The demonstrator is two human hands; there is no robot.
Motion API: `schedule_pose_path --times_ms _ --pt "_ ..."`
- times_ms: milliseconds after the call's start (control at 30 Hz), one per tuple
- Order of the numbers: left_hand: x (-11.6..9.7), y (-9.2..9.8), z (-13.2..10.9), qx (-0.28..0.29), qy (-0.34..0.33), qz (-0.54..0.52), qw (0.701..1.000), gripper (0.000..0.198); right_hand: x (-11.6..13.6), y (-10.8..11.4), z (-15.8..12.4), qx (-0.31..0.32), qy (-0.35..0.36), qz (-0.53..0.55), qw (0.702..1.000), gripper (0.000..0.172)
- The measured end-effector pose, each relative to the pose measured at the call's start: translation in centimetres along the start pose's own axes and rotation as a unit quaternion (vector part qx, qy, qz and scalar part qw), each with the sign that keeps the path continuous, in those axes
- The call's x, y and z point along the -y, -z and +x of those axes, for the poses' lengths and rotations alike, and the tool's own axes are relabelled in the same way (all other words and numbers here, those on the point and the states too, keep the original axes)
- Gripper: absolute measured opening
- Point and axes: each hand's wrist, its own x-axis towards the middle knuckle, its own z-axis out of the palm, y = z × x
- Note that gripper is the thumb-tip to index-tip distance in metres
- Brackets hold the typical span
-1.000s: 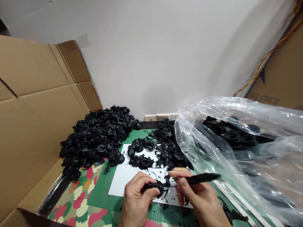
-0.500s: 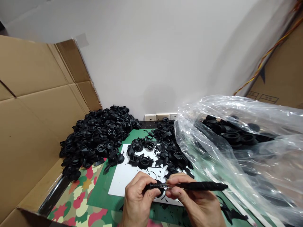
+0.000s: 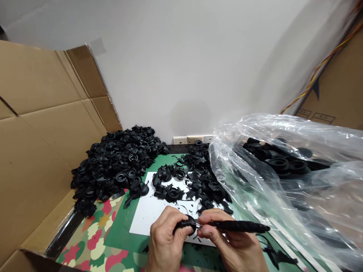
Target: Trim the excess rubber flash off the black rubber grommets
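Observation:
My left hand (image 3: pixel 167 240) is closed on a round black rubber part (image 3: pixel 190 225), pinched between thumb and fingers above the white sheet (image 3: pixel 140 223). In my right hand (image 3: pixel 231 240) is a slim tool with a black-wrapped handle (image 3: pixel 242 226). Its thin metal tip points left and meets the rubber part; whether it is a blade or tweezers I cannot tell. Behind my hands, several ribbed rubber parts (image 3: pixel 173 193) lie on the sheet among black scraps (image 3: pixel 202 181).
A large heap of black rubber parts (image 3: pixel 116 166) lies at left against a cardboard panel (image 3: pixel 51 90). At right, a clear plastic bag (image 3: pixel 255 124) holds more black parts. Under the sheet is a green mat (image 3: pixel 119 230). Wall sockets (image 3: pixel 194 140) sit behind.
The tool in my right hand has shifted slightly left, its tip closer against the rubber part, which has turned a little. My left hand keeps its hold.

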Motion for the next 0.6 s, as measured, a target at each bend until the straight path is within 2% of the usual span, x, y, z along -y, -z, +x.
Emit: schedule_pose_path --times_ms 100,200,267,333,400,467,600 --pt "0.0 0.0 0.0 0.001 -0.02 0.011 1.0 0.015 0.4 0.1 0.2 0.003 -0.002 -0.003 1.0 0.019" --pt "-0.1 -0.2 -0.1 -0.004 -0.02 0.005 1.0 0.013 0.6 0.2 0.6 0.039 -0.037 0.013 0.998 0.021" --pt "-0.2 -0.3 -0.1 -0.003 -0.004 -0.005 1.0 0.013 0.8 0.2 0.7 0.071 -0.109 0.072 0.989 0.026" --pt "-0.2 -0.3 0.0 -0.007 0.014 -0.02 1.0 0.014 1.0 0.1 0.7 0.097 -0.198 0.166 0.961 0.033" --pt "-0.2 -0.3 0.1 -0.018 0.029 -0.039 0.999 0.015 1.2 0.1 0.6 0.1 -0.248 0.232 0.935 0.036" --pt "-0.3 -0.2 0.3 -0.029 0.046 -0.055 0.997 0.015 1.4 0.2 0.7 0.074 -0.247 0.229 0.938 0.036" --pt "-0.4 -0.1 0.4 -0.03 0.075 -0.07 0.994 0.014 1.2 0.4 0.9 0.008 -0.196 0.135 0.971 0.035"
